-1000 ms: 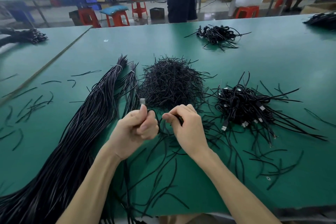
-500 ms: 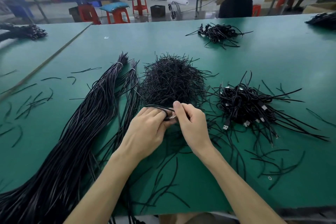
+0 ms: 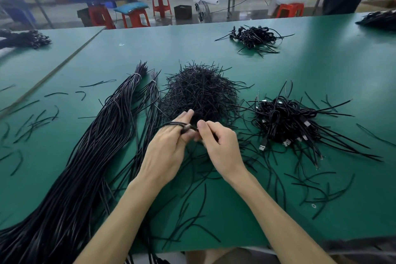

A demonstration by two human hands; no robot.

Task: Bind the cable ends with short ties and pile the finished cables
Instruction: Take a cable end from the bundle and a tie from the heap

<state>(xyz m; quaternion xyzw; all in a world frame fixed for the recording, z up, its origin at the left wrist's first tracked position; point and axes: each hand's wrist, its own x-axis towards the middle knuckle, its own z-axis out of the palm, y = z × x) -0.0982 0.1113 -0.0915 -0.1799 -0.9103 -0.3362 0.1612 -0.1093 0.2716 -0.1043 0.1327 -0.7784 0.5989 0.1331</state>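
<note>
The cable (image 3: pixel 173 124) I am working on is now looped over the fingers (image 3: pixel 186 116) of my left hand (image 3: pixel 169 148), just above the green table (image 3: pixel 321 66) and right in front of the heap of short ties (image 3: pixel 199 92). A second ago the cable hung loose between my two hands and its shiny plug stuck up from my left fist. Now the loops are gathered and my hands have come together. My left hand is closed around the folded cable and pinches it tight. My right hand (image 3: pixel 220 146) pinches something thin and black at the same spot. I think it is a short tie, but it is too small and blurry for me to be sure. So I think the folding part is done and the tying part has begun. I should wrap the tie around the loops and twist it snug, or the loops may spring open. On my left lies the long bundle of cables (image 3: pixel 85 156) that still need doing. On my right sits the pile of finished cables (image 3: pixel 285 120), with little silver plugs poking out. That is where this one should go when it is tied. Loose ties lie all over the table near my arms. Another small pile (image 3: pixel 255 36) sits far back.
</note>
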